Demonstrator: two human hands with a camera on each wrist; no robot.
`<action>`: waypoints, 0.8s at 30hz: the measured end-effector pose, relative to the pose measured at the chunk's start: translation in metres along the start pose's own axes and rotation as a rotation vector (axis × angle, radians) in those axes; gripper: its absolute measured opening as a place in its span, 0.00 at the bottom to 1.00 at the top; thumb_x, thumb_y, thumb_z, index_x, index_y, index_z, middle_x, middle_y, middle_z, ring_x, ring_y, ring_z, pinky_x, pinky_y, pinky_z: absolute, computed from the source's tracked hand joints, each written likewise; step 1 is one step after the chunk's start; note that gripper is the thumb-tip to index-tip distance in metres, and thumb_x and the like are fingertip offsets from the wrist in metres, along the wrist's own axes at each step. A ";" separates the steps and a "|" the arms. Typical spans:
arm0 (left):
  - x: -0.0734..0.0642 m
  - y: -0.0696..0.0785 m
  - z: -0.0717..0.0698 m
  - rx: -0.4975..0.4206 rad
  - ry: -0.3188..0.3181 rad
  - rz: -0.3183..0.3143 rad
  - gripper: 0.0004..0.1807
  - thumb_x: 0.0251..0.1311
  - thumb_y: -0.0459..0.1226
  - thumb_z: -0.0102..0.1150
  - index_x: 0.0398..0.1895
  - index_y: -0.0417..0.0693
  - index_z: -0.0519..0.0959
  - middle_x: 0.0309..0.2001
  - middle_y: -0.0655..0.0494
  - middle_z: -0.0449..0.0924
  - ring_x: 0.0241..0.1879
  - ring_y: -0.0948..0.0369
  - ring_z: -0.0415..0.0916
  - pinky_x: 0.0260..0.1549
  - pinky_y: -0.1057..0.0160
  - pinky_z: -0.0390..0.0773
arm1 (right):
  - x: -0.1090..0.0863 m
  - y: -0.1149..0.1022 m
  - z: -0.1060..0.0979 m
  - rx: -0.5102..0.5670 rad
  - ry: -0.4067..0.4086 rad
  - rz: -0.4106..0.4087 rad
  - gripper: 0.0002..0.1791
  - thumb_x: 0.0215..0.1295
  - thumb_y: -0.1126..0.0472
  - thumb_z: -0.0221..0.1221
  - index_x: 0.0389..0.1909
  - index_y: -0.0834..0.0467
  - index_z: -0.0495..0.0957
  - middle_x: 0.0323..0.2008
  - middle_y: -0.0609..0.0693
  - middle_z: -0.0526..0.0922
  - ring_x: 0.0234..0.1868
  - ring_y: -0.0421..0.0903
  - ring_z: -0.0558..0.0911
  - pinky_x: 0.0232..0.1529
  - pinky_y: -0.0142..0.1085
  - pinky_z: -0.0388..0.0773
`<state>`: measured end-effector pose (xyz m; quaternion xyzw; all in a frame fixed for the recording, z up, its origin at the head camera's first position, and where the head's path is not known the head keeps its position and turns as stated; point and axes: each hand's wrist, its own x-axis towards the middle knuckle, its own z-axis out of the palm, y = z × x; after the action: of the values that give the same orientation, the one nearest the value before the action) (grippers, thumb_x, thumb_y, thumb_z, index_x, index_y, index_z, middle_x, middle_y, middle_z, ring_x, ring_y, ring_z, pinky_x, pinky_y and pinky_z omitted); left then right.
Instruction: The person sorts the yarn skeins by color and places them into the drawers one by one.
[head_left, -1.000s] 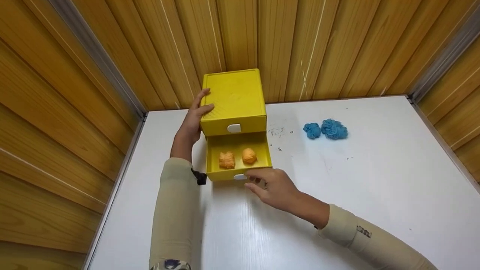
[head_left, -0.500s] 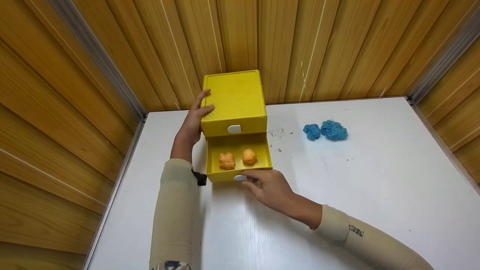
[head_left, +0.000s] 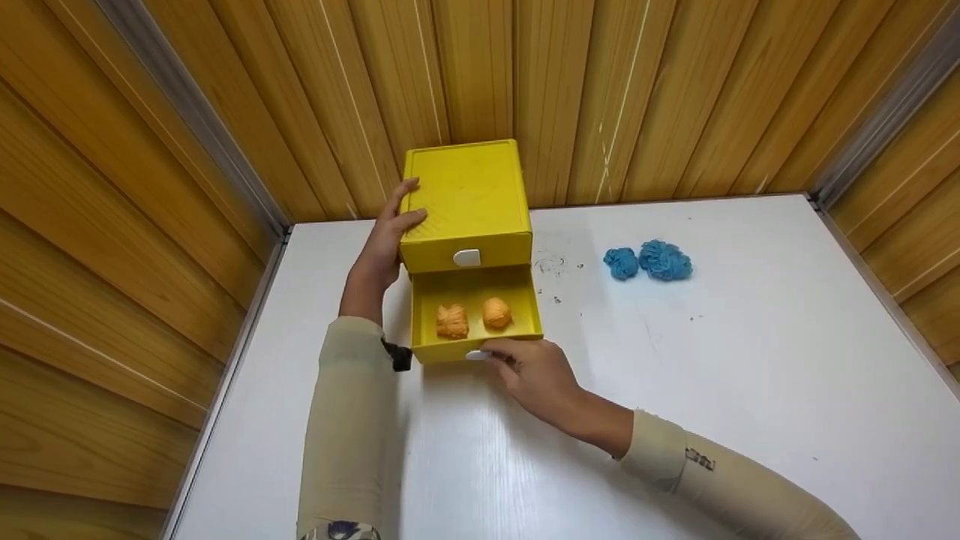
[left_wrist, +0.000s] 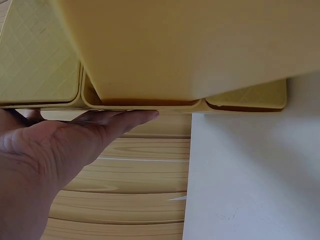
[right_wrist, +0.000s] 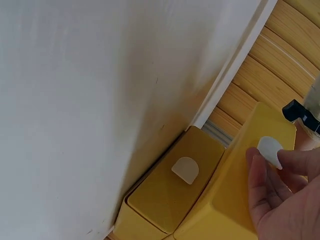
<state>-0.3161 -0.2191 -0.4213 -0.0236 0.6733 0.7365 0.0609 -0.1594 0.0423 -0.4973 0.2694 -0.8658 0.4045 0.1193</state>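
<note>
A yellow drawer cabinet (head_left: 465, 191) stands near the back wall, its middle drawer (head_left: 442, 354) pulled far out. Inside that drawer lie two small orange yarn bundles, a ridged one (head_left: 452, 321) on the left and a rounder one (head_left: 496, 313) on the right. My left hand (head_left: 381, 244) rests on the cabinet's left side, with fingertips over the top edge; the left wrist view shows straight fingers (left_wrist: 125, 121) along the side. My right hand (head_left: 541, 377) pinches the drawer's white knob (right_wrist: 270, 151) between thumb and fingers.
Two blue yarn bundles, one small (head_left: 622, 263) and one larger (head_left: 665, 260), lie on the white table (head_left: 735, 390) to the right. The bottom drawer (right_wrist: 170, 187) is closed below. Wood-patterned walls (head_left: 555, 97) enclose the back and sides.
My right hand has moved slightly left and its thumb and fingers have closed on the drawer's knob. The left hand, drawer and yarn bundles have stayed in place.
</note>
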 end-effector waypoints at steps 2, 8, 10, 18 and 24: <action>0.000 0.000 0.000 0.005 0.003 -0.002 0.32 0.76 0.44 0.54 0.79 0.78 0.61 0.89 0.55 0.37 0.80 0.48 0.59 0.75 0.45 0.72 | 0.001 -0.001 0.001 -0.005 0.014 0.013 0.09 0.66 0.63 0.72 0.46 0.50 0.93 0.42 0.45 0.95 0.39 0.38 0.89 0.46 0.40 0.90; -0.001 0.000 0.000 0.013 0.013 -0.006 0.32 0.76 0.45 0.54 0.79 0.79 0.62 0.89 0.56 0.37 0.81 0.48 0.58 0.75 0.46 0.72 | 0.003 -0.002 0.003 -0.011 0.037 0.018 0.07 0.66 0.62 0.72 0.43 0.50 0.93 0.41 0.45 0.95 0.42 0.41 0.91 0.49 0.42 0.90; -0.001 0.000 0.000 0.012 0.013 -0.005 0.32 0.76 0.45 0.54 0.79 0.79 0.62 0.89 0.57 0.37 0.81 0.49 0.58 0.76 0.46 0.71 | 0.003 -0.002 0.004 -0.017 0.042 0.018 0.07 0.66 0.62 0.72 0.43 0.50 0.93 0.41 0.45 0.95 0.42 0.40 0.91 0.48 0.41 0.90; -0.001 0.000 -0.002 0.014 -0.009 -0.001 0.32 0.77 0.44 0.52 0.80 0.79 0.60 0.89 0.55 0.38 0.80 0.48 0.59 0.75 0.44 0.71 | 0.006 -0.001 0.005 -0.038 0.056 -0.002 0.05 0.65 0.62 0.73 0.40 0.51 0.93 0.37 0.44 0.95 0.37 0.40 0.91 0.41 0.40 0.89; 0.000 0.000 -0.003 0.016 -0.016 0.001 0.33 0.77 0.44 0.52 0.81 0.78 0.59 0.89 0.55 0.37 0.80 0.48 0.59 0.75 0.45 0.72 | 0.010 0.001 0.006 -0.057 0.057 -0.007 0.04 0.66 0.62 0.72 0.39 0.50 0.93 0.37 0.44 0.95 0.37 0.42 0.92 0.42 0.41 0.89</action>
<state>-0.3159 -0.2222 -0.4214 -0.0172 0.6786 0.7314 0.0661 -0.1684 0.0347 -0.4974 0.2571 -0.8723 0.3868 0.1528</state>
